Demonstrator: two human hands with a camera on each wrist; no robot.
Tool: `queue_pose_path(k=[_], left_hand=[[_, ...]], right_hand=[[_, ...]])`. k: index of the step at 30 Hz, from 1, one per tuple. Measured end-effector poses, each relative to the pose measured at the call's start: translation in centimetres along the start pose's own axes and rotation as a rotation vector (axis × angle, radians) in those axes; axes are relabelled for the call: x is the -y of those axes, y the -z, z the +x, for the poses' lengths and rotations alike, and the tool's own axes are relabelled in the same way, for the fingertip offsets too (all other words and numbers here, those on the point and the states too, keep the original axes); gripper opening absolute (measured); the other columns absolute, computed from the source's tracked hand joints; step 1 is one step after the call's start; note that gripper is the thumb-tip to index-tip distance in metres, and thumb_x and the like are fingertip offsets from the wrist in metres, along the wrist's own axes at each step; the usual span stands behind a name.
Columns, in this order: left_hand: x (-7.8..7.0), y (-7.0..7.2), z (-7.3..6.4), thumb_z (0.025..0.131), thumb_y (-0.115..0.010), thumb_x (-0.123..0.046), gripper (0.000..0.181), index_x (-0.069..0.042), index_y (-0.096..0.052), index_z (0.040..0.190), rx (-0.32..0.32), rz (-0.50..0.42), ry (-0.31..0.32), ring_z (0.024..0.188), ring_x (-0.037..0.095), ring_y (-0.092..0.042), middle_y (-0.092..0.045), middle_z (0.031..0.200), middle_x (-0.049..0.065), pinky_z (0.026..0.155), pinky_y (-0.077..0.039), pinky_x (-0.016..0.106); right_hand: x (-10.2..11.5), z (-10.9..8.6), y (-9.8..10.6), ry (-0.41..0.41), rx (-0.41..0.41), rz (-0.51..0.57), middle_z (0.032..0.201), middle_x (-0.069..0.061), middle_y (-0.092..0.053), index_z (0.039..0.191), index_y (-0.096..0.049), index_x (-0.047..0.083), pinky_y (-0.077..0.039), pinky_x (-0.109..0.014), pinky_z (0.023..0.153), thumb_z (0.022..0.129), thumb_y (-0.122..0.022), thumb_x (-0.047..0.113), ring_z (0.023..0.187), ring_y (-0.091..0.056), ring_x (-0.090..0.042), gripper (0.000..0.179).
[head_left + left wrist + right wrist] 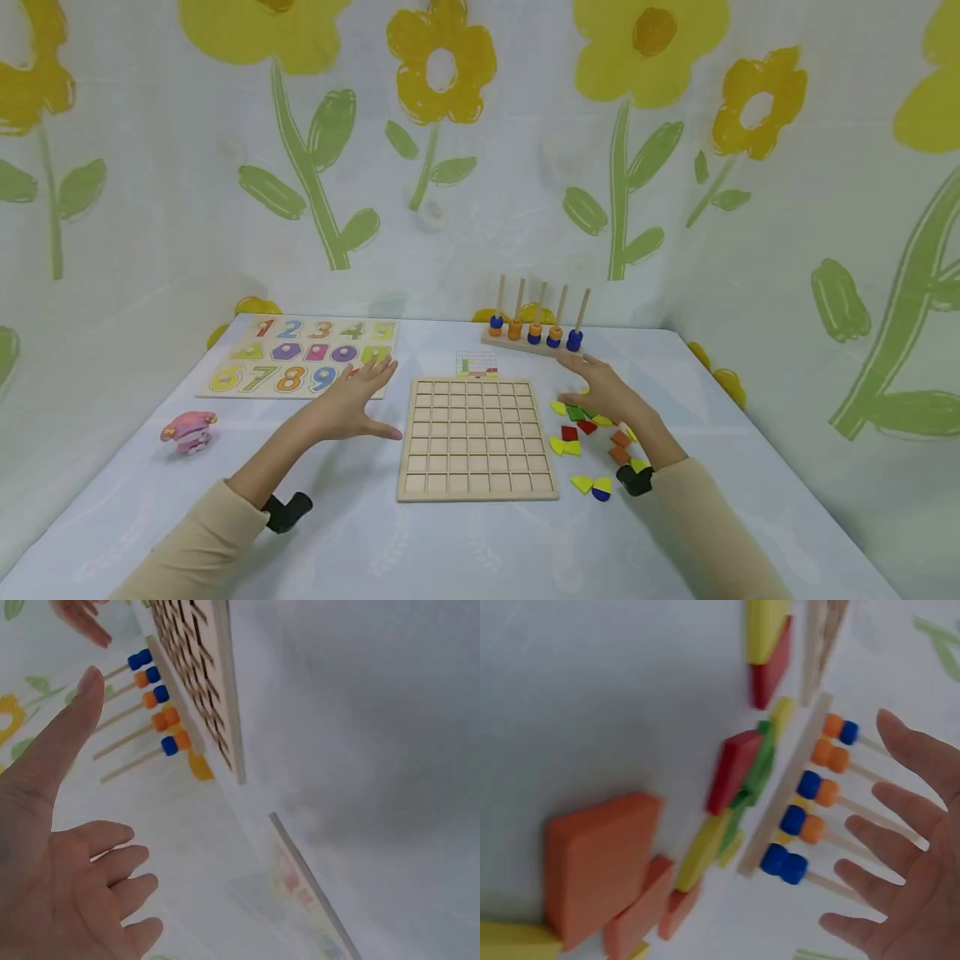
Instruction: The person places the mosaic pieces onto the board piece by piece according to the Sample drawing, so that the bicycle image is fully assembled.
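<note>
In the head view my left hand (351,406) hovers left of the wooden grid board (476,437), fingers spread and holding nothing. My right hand (602,390) is above the loose coloured pieces (570,433) right of the board, its fingers apart. The pieces are flat, in yellow, red, green, orange and blue, several of them quarter-round or square. Both palms show bare in the wrist views, the left hand (82,855) and the right hand (915,847). A small printed pattern card (477,364) lies just behind the board.
A number and shape puzzle board (300,357) lies at the back left. At the back right stands a peg stand (536,340) with blue and orange beads on upright sticks. A pink toy figure (189,432) sits at the left. Behind the table hangs a flowered cloth (495,233).
</note>
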State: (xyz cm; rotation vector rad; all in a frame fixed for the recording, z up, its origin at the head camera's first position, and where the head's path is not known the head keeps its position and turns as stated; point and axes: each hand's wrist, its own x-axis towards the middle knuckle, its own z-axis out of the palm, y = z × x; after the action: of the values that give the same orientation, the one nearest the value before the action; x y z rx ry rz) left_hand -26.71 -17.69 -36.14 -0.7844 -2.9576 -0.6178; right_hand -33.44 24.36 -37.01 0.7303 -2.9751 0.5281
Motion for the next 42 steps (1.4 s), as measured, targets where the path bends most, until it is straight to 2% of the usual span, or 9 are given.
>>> queue_pose_path(k=[4, 7, 12, 17, 21, 28, 33, 37, 42], left_hand=[[0.1, -0.4, 0.1, 0.077, -0.079, -0.044, 0.100, 0.007, -0.028, 0.148, 0.100, -0.085, 0.012, 0.141, 0.045, -0.017, -0.023, 0.154, 0.026, 0.112, -0.018, 0.059], [0.4, -0.9, 0.1, 0.078, -0.078, -0.043, 0.095, 0.004, -0.032, 0.147, 0.164, -0.130, 0.048, 0.140, 0.042, -0.026, -0.029, 0.152, 0.024, 0.110, -0.027, 0.056], [1.2, -2.0, 0.2, 0.080, -0.076, -0.042, 0.088, 0.001, -0.036, 0.147, 0.238, -0.180, 0.085, 0.137, 0.041, -0.032, -0.037, 0.149, 0.022, 0.107, -0.031, 0.056], [2.3, -3.6, 0.6, 0.081, -0.076, -0.039, 0.089, 0.003, -0.033, 0.147, 0.256, -0.226, 0.042, 0.140, 0.042, -0.025, -0.031, 0.151, 0.024, 0.112, -0.022, 0.054], [2.9, -4.3, 0.8, 0.080, -0.078, -0.037, 0.091, 0.002, -0.031, 0.148, 0.267, -0.266, 0.026, 0.141, 0.042, -0.020, -0.025, 0.154, 0.023, 0.114, -0.018, 0.053], [2.7, -4.3, 1.1, 0.082, -0.075, -0.040, 0.091, 0.000, -0.029, 0.150, 0.311, -0.315, 0.073, 0.143, 0.040, -0.016, -0.022, 0.156, 0.021, 0.115, -0.014, 0.054], [2.5, -4.7, 1.3, 0.077, -0.080, -0.039, 0.096, -0.001, -0.030, 0.150, 0.282, -0.276, 0.078, 0.143, 0.040, -0.018, -0.023, 0.155, 0.021, 0.114, -0.016, 0.054], [2.4, -4.7, 1.4, 0.077, -0.080, -0.039, 0.096, -0.001, -0.030, 0.150, 0.285, -0.237, 0.074, 0.142, 0.040, -0.019, -0.024, 0.155, 0.021, 0.114, -0.018, 0.053], [2.4, -4.6, 1.4, 0.077, -0.079, -0.041, 0.096, -0.002, -0.030, 0.150, 0.290, -0.219, 0.079, 0.142, 0.040, -0.020, -0.023, 0.155, 0.021, 0.114, -0.018, 0.054]], right_hand=[[-1.1, 0.6, -0.2, -0.029, 0.046, 0.053, 0.141, -0.023, -0.047, 0.139, -0.050, 0.003, -0.032, -0.066, 0.102, 0.090, -0.070, 0.024, 0.131, -0.038, -0.046, 0.057], [-1.8, 0.9, -0.3, -0.022, 0.070, 0.079, 0.127, -0.020, -0.060, 0.130, -0.059, 0.001, -0.041, -0.059, 0.098, 0.089, -0.070, 0.019, 0.120, -0.052, -0.041, 0.045], [-2.4, 1.4, -0.5, 0.001, 0.135, 0.120, 0.105, -0.013, -0.070, 0.113, -0.067, -0.001, -0.053, -0.045, 0.087, 0.088, -0.071, 0.011, 0.100, -0.064, -0.032, 0.029], [-3.0, 1.9, -0.8, -0.035, 0.183, 0.136, 0.097, -0.007, -0.070, 0.107, -0.069, 0.000, -0.056, -0.035, 0.080, 0.086, -0.072, 0.007, 0.089, -0.064, -0.023, 0.023], [-3.4, 2.2, -1.1, -0.053, 0.198, 0.138, 0.093, -0.004, -0.069, 0.105, -0.070, 0.001, -0.056, -0.032, 0.076, 0.085, -0.072, 0.006, 0.083, -0.063, -0.018, 0.020], [-3.7, 2.7, -1.3, -0.034, 0.196, 0.129, 0.087, -0.002, -0.068, 0.099, -0.071, 0.002, -0.056, -0.030, 0.074, 0.084, -0.073, 0.003, 0.077, -0.062, -0.015, 0.015], [-3.8, 2.8, -1.5, -0.015, 0.187, 0.126, 0.086, -0.002, -0.069, 0.097, -0.072, 0.002, -0.057, -0.031, 0.074, 0.083, -0.074, 0.003, 0.076, -0.063, -0.015, 0.015], [-3.7, 2.8, -1.1, -0.010, 0.181, 0.123, 0.087, -0.002, -0.069, 0.097, -0.072, 0.002, -0.057, -0.031, 0.074, 0.082, -0.076, 0.006, 0.078, -0.063, -0.015, 0.016], [-2.8, 2.6, -0.3, 0.030, 0.121, 0.123, 0.088, -0.003, -0.070, 0.097, -0.072, 0.001, -0.057, -0.032, 0.074, 0.081, -0.076, 0.005, 0.080, -0.064, -0.017, 0.017]])
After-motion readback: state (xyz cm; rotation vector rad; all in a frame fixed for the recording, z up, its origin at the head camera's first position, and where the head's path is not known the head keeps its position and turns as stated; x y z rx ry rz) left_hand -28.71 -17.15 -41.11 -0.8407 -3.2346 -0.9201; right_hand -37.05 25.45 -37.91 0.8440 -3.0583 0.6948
